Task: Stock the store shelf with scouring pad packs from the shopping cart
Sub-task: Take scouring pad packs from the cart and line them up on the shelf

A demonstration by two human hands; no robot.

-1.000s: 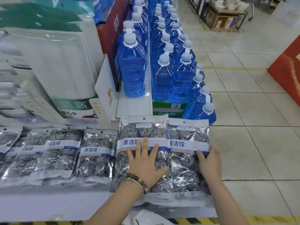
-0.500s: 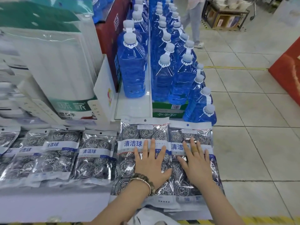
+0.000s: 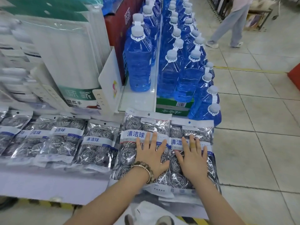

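Two clear packs of steel scouring balls lie side by side at the right end of the white shelf (image 3: 48,184). My left hand (image 3: 151,157), with a bead bracelet at the wrist, presses flat with spread fingers on the left pack (image 3: 138,125). On the right pack (image 3: 191,129) my right hand (image 3: 192,159) lies flat too, a plaster on one finger. Several more scouring pad packs (image 3: 95,143) lie in an overlapping row to the left. The shopping cart is out of view.
Blue liquid bottles (image 3: 139,62) stand in rows behind the packs, some on a green carton (image 3: 172,108). Large white packaged goods (image 3: 69,51) rise at back left. A person (image 3: 230,25) walks across the tiled aisle at upper right. A red display (image 3: 294,75) sits at the right edge.
My right hand moved from the right pack's outer edge onto its top and now lies flat there. My left hand stayed pressed on the left pack. A person walked into the aisle behind.
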